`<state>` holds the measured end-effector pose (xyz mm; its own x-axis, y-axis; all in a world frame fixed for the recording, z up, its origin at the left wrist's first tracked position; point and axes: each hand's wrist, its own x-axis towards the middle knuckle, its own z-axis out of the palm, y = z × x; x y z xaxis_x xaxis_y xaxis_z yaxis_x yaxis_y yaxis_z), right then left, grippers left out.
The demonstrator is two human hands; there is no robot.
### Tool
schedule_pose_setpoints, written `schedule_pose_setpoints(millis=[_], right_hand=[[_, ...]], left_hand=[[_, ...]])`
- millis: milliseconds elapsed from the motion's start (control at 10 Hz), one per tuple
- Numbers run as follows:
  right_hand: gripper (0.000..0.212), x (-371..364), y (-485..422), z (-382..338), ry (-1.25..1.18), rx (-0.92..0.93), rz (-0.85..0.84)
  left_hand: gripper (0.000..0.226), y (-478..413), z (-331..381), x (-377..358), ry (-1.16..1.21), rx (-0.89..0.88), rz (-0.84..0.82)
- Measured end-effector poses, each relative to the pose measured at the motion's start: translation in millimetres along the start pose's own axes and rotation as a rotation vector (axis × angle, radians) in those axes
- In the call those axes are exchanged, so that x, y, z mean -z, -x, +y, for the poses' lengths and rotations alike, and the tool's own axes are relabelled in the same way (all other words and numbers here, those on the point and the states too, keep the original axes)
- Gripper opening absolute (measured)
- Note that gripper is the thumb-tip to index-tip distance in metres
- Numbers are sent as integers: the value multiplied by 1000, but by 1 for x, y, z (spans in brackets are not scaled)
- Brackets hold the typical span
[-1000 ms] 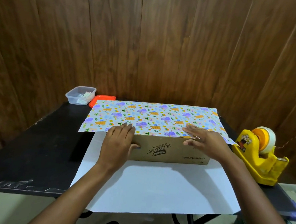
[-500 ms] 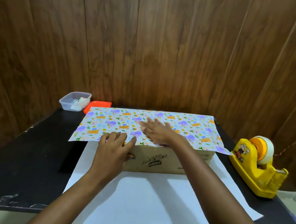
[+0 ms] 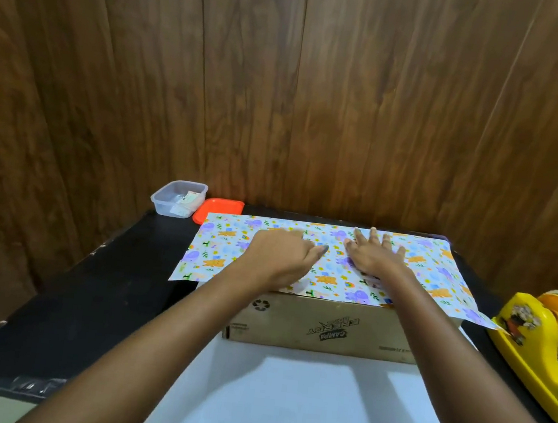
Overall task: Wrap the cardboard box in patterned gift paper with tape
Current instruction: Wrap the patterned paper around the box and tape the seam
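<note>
**Both hands have moved up onto the box top**

The left hand (image 3: 283,256) has left the near edge of the cardboard box (image 3: 327,326), where its thumb lay on the front face. It now rests on the patterned paper (image 3: 225,250) at mid-frame, and a recycling mark (image 3: 261,305) it had covered shows. The right hand (image 3: 374,257) has gone from the right end of the near edge through the middle to the far side of the top. Its spread fingers (image 3: 373,235) reach almost to the paper's back edge. The view has leaned in, so the box looks larger and lower in the frame.
</note>
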<state>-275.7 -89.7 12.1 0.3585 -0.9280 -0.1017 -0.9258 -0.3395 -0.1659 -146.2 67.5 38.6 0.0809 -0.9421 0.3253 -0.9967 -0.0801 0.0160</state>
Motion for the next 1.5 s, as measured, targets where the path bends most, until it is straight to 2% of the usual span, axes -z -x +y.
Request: schedule_pose_setpoints(millis=[100, 200, 300, 500, 600, 700, 800, 900, 1000, 1100, 1200, 1300, 1500], right_hand=[[57, -1, -2, -3, -11, 8, -7], [57, -3, -3, -2, -11, 13, -11], [57, -2, -5, -2, -7, 14, -8], [57, -3, -5, -2, -19, 21, 1], [57, -3, -5, -2, -22, 22, -4], [57, -2, -5, -2, -25, 25, -9], [57, -2, -6, -2, -18, 26, -11], [57, -1, -3, -1, -24, 27, -15], [57, 1, 0, -3, -32, 31, -24], [57, 3, 0, -4, -37, 31, -28], [57, 5, 0, -4, -43, 30, -46], [56, 6, -3, -7, -36, 3, -65], [50, 2, 3, -25, 0, 239, -116]], left_hand=[[51, -53, -16, -20, -111, 90, -264], [69, -77, -39, -51, 22, 290, -384], [74, -81, -51, -63, 71, 362, -327], [78, -72, -68, -60, 39, 658, -264], [79, -69, -85, -52, 103, 821, -263], [79, -66, -119, -48, 217, 1084, -165], [57, -63, -146, -47, 427, 1176, -60], [32, -67, -158, -47, 682, 1197, 82], [36, -69, -153, -45, 511, 1156, 143], [44, -74, -114, -35, -40, 933, 106], [62, -82, -54, -44, 43, 296, -105], [60, -78, -24, -58, 54, 126, -394], [57, -71, -23, -57, 31, 157, -371]])
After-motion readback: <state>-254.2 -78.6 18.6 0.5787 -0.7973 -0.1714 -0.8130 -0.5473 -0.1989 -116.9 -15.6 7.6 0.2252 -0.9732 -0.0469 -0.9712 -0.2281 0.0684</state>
